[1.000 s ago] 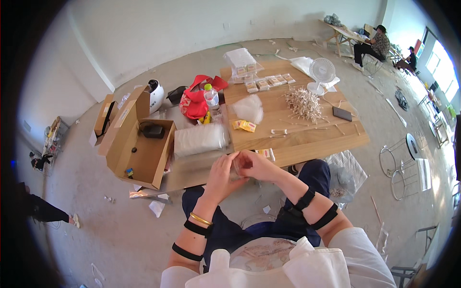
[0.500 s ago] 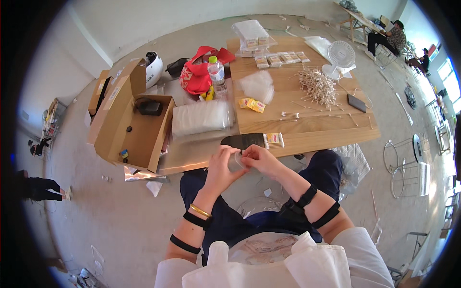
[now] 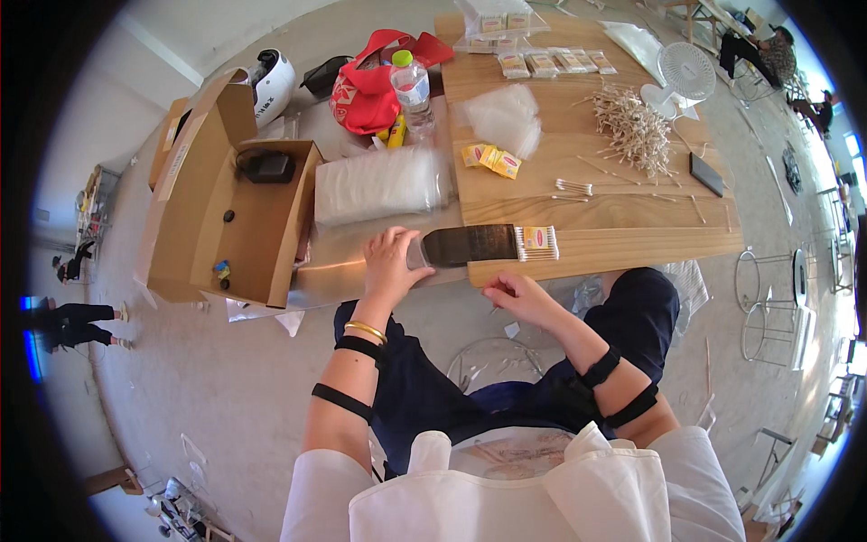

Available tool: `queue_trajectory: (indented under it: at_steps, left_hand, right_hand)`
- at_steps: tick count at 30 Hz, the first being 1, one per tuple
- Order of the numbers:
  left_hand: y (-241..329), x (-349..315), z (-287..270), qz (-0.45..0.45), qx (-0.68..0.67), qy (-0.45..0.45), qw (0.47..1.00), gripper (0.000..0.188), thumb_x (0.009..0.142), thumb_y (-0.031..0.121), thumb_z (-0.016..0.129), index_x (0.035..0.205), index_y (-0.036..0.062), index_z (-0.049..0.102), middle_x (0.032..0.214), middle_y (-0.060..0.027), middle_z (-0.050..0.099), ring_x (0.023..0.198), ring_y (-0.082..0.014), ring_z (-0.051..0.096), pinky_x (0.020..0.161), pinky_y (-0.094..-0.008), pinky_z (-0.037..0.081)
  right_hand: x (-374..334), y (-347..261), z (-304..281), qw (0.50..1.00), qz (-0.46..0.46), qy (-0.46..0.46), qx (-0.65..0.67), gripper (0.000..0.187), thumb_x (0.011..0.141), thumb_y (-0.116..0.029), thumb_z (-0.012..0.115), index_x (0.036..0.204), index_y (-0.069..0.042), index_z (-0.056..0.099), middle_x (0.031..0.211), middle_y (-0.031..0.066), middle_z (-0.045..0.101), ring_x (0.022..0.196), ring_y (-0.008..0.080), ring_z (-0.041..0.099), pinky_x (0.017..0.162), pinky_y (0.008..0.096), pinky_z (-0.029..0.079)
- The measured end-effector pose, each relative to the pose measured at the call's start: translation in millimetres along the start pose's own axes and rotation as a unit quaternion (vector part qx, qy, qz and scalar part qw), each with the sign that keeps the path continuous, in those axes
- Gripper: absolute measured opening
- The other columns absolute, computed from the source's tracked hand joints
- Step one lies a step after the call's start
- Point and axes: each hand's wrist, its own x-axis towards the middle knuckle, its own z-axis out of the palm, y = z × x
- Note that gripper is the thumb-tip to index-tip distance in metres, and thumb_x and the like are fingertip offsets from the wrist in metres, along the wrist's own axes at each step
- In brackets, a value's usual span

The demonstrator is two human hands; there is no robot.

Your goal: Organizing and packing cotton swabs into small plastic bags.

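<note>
My left hand (image 3: 390,266) is at the table's front edge, thumb apart from the curled fingers, around a clear plastic piece (image 3: 415,252) that looks like a small bag. That piece meets the left end of a dark flat scoop (image 3: 470,244) lying on the table. At the scoop's right end sits a row of cotton swabs (image 3: 551,254) with a yellow-and-white card (image 3: 536,238) on top. My right hand (image 3: 517,297) hovers just off the table edge below the scoop, its fingers curled together with nothing visible in them.
A swab heap (image 3: 632,126), small fan (image 3: 682,77), dark phone-like slab (image 3: 706,173), yellow cards (image 3: 491,160) and plastic bags (image 3: 506,122) lie on the wooden board. Leftward are a bag stack (image 3: 379,185), bottle (image 3: 412,90), red bag (image 3: 361,95) and open cardboard box (image 3: 244,217).
My hands have parted. The left, with the clear plastic, has moved left and forward to the scoop's end; the right has moved right, off the plastic. The view has also shifted.
</note>
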Motion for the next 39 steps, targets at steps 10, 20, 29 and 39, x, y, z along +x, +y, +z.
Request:
queue_trajectory:
  at_steps: [10, 20, 29, 39]
  left_hand:
    - [33.4, 25.4, 2.3, 0.124, -0.017, -0.019, 0.992, 0.079, 0.065, 0.031, 0.090, 0.134, 0.0124, 0.057, 0.126, -0.0054, 0.058, 0.122, -0.0271, 0.052, 0.110, -0.0444, 0.034]
    - [57.9, 32.5, 12.8, 0.123, 0.066, -0.054, 0.989, 0.080, 0.064, 0.025, 0.090, 0.133, 0.0067, 0.055, 0.123, -0.0090, 0.058, 0.123, -0.0284, 0.053, 0.112, -0.0459, 0.034]
    - [104.9, 8.8, 15.3, 0.130, -0.091, -0.013, 0.987, 0.087, 0.082, 0.030, 0.080, 0.152, 0.0001, 0.036, 0.154, -0.0201, 0.040, 0.144, -0.0384, 0.037, 0.121, -0.0498, 0.024]
    - [162.0, 6.1, 83.1, 0.128, 0.043, -0.032, 0.990, 0.091, 0.101, 0.065, 0.033, 0.159, -0.0046, 0.021, 0.168, -0.0201, 0.017, 0.157, -0.0332, 0.013, 0.125, -0.0565, 0.008]
  right_hand:
    - [-19.7, -7.7, 2.2, 0.999, 0.034, -0.031, 0.004, 0.020, 0.096, -0.021, 0.067, 0.102, -0.002, 0.070, 0.082, 0.0076, 0.070, 0.076, 0.0154, 0.066, 0.071, 0.0316, 0.052]
    - [-20.0, -5.6, -73.6, 0.896, -0.097, 0.286, -0.326, 0.040, 0.094, -0.025, 0.065, 0.129, -0.004, 0.062, 0.134, 0.0162, 0.059, 0.127, 0.0314, 0.053, 0.105, 0.0444, 0.043]
    - [-17.3, 5.6, -70.4, 0.840, -0.148, 0.212, -0.477, 0.093, 0.090, -0.052, 0.063, 0.160, -0.004, 0.025, 0.167, 0.0218, 0.018, 0.156, 0.0360, 0.015, 0.127, 0.0486, 0.014]
    - [-11.6, 15.3, -72.0, 0.820, -0.165, 0.197, -0.511, 0.087, 0.092, -0.051, 0.059, 0.156, 0.000, 0.031, 0.165, 0.0255, 0.022, 0.155, 0.0373, 0.020, 0.126, 0.0493, 0.016]
